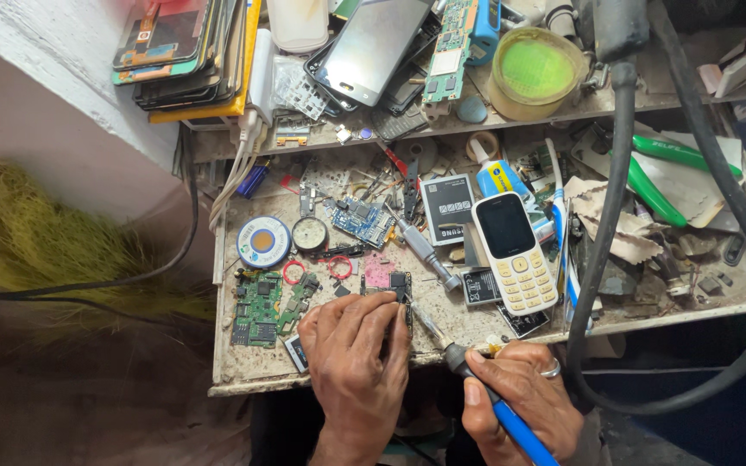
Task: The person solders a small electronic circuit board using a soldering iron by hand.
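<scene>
Left hand: the left hand (356,349) lies palm down at the near edge of the cluttered grey counter (243,362), fingers curled and pressed onto one small dark circuit board (397,285), covering most of it.
Right hand: the right hand (520,397) is closed around the blue handle of one soldering iron with a metal shaft (442,345); one silver ring sits on a finger.
Iron tip: points up-left toward the board beside the left fingertips; whether it touches is probably hidden by the fingers.
Phones: one white keypad phone with a dark screen (514,252) lies face up, right of the board and apart from both hands.
Green boards: two green circuit boards (258,309) lie side by side, left of the left hand.
Round items: one blue-and-white solder reel (263,242) and one round dial gauge (310,234) sit next to each other behind the green boards.
Red rings: two small red rings (293,273) lie between the gauge and the hands.
Cutters: one pair of green-handled pliers (662,177) rests at the far right.
Hose: one thick black hose (606,216) loops down the right side.
</scene>
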